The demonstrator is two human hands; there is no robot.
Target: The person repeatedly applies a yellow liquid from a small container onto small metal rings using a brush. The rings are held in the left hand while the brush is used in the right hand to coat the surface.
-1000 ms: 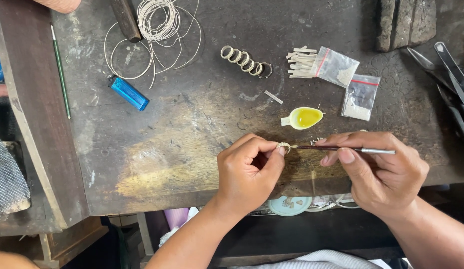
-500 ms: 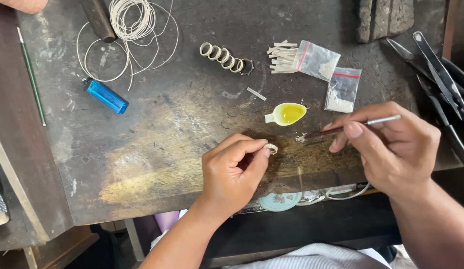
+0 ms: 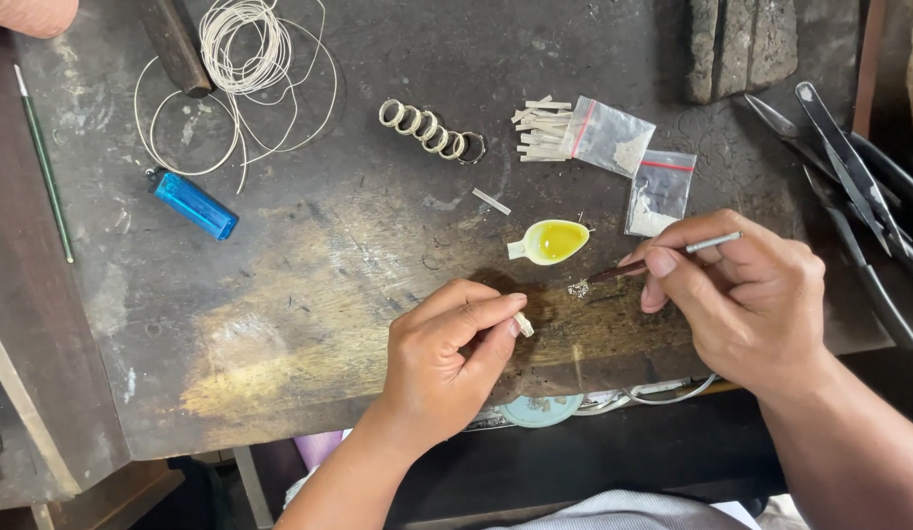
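Left hand [image 3: 446, 358] pinched on small ring piece [image 3: 524, 325], right hand [image 3: 746, 294] gripping fine brush [image 3: 662, 258], tip now lowered to solder grains [image 3: 578, 289], grains indistinct.

Blue lighter [image 3: 193, 203], yellow-filled spoon [image 3: 548, 241] (white rim), red-striped clear bags [image 3: 613, 135].

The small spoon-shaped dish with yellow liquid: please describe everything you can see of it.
The spoon-shaped dish is small and pale, with an oval bowl and a short stubby handle pointing left. Its bowl holds clear yellow liquid. It lies flat on the dark, worn workbench, beyond both hands. Nothing touches it.
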